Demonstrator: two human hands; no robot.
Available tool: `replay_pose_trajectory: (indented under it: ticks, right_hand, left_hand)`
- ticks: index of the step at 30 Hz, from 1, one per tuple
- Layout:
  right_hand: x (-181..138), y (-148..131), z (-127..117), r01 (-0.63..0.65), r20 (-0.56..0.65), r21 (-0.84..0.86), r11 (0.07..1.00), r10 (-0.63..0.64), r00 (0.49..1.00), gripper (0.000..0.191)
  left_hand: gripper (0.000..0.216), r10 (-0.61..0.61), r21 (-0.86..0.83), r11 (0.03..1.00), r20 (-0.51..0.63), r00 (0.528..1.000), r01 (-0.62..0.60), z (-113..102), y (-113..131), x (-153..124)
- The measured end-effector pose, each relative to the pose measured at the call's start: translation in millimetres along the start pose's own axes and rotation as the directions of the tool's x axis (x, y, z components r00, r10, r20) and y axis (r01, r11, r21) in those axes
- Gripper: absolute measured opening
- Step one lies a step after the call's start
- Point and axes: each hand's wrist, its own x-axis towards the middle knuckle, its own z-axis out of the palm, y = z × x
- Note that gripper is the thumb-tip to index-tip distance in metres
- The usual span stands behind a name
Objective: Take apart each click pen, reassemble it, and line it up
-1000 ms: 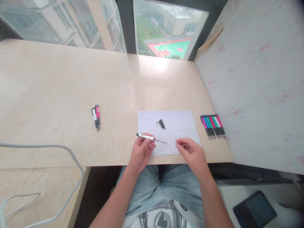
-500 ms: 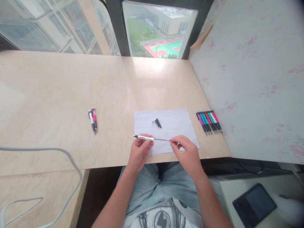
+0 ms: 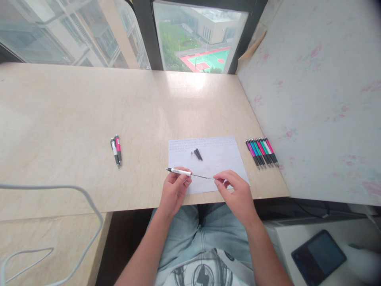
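Note:
My left hand (image 3: 174, 190) is closed around a white pen barrel (image 3: 180, 171) whose thin dark refill (image 3: 201, 176) sticks out to the right. My right hand (image 3: 235, 190) pinches its fingers together at the refill's tip; what it holds, if anything, is too small to name. Both hands hover over the near edge of a white written sheet (image 3: 220, 157). On that sheet lie a black pen tip piece (image 3: 198, 154) and a tiny part (image 3: 191, 152).
Two pens (image 3: 116, 150) lie on the beige table (image 3: 89, 119) to the left. A row of several coloured pens (image 3: 262, 151) lies right of the sheet, by a pale wall panel. A white cable (image 3: 59, 186) loops at left. A dark tablet (image 3: 320, 256) sits low right.
Between the two earlier frames my right hand closed in to the refill's tip. The camera view shifted slightly. Since half a second ago the hands barely moved.

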Motion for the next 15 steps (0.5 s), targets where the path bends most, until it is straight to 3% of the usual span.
replay_pose_trajectory:
  ticks: [15]
  right_hand:
    - [-1.9, -2.1, 1.7, 0.012, 0.006, -0.006, 1.0, -0.012, 1.0, 0.014]
  left_hand:
    - [0.016, -0.001, 0.01, 1.0, 0.01, 1.0, 0.001, 0.4, 0.7, -0.1]
